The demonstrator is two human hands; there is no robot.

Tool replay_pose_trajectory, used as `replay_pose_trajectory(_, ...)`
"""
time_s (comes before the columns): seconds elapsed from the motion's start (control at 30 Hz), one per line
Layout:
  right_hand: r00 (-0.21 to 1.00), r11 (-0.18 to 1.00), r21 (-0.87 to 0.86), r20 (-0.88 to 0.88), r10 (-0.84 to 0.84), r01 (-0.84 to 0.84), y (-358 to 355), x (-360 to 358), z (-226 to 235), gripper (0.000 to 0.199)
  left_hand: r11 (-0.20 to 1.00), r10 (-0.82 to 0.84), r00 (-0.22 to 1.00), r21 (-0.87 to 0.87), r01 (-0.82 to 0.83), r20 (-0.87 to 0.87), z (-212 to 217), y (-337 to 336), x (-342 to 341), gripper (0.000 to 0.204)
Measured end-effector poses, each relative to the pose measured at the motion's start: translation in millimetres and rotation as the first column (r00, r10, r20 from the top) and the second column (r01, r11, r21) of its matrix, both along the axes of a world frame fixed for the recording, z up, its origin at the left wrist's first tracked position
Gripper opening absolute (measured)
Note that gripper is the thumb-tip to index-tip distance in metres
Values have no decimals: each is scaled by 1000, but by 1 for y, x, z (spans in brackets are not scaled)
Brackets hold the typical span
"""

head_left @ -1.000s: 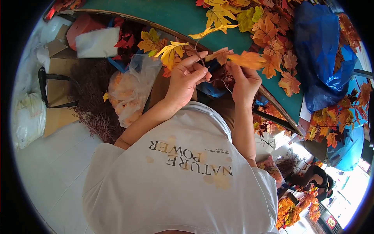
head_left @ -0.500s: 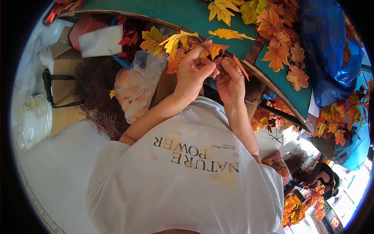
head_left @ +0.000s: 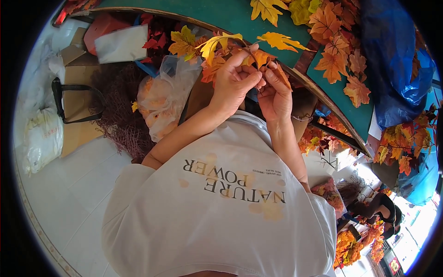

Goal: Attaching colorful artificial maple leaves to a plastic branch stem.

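Observation:
Between both hands I hold an artificial maple leaf branch [head_left: 221, 42] with yellow and orange leaves, just off the table's near edge. My left hand [head_left: 233, 87] is closed, thumb and fingers pinched round its dark stem. Close beside it, my right hand [head_left: 276, 99] pinches the branch near an orange leaf [head_left: 282, 76], which lies partly behind its fingers. The fingertips of the two hands almost meet. A thin dark stem end shows between them. What exactly the right fingertips grip is too small to make out.
On the green table [head_left: 203, 14] lie orange maple leaves [head_left: 330, 60] and a blue plastic bag [head_left: 390, 60]. To the left are a clear bag of orange pieces [head_left: 159, 104], a heap of brown stems [head_left: 115, 111] and a cardboard box [head_left: 78, 111]. Someone in dark clothes [head_left: 378, 207] is at far right.
The right hand's fingers have shifted up a little, and the orange leaf beside them is now tucked closer to the hand. The left hand keeps its pinch. The view has shifted slightly.

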State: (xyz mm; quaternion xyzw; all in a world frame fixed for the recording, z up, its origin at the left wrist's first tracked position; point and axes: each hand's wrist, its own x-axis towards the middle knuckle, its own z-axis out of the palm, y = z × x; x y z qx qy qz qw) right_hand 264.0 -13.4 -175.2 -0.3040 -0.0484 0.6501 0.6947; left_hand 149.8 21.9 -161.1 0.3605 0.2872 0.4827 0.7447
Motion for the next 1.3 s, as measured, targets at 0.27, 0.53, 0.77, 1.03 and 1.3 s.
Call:
replay_pose_trajectory(0.27,1000,1000,17,-3,5,-5,-2,2,-6,22,999,-27,1000,29,26,16,-3,1,0,55)
replay_pose_trajectory(0.53,991,1000,-18,-135,-24,22,-4,-1,-9,20,999,-42,999,-7,42,-16,-3,1,1,55)
replay_pose_trajectory(0.77,998,1000,8,-69,-13,14,-4,0,-10,20,999,-36,999,-24,36,-7,-4,1,1,54)
replay_pose_trajectory(1.03,1000,999,32,-3,-19,19,-5,1,-12,21,998,-69,997,-4,69,-24,-4,0,0,54)
replay_pose_trajectory(1.3,943,998,47,331,16,-33,-3,6,-10,23,997,-72,997,-13,72,-2,-13,6,-4,47)
